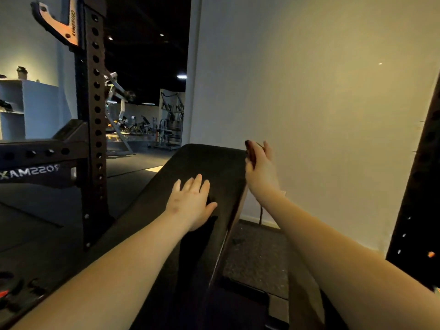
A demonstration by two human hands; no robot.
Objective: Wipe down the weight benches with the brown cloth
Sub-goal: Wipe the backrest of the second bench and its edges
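Grips brown cloth [250, 152] in right hand [262, 170], fingers curled round it. Keeps cloth at 10 o'clock of the palm, against the right edge of weight bench [202, 163] near its far end. Rests left hand [191, 203] flat on the pad, fingers straight, at 8 o'clock of the cloth. Shows rack upright [94, 115] at 9 o'clock of the bench.

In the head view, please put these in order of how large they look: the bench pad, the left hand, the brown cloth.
1. the bench pad, by far largest.
2. the left hand, flat on it.
3. the brown cloth: little shows past the right hand holding it, so its full size is unsure.
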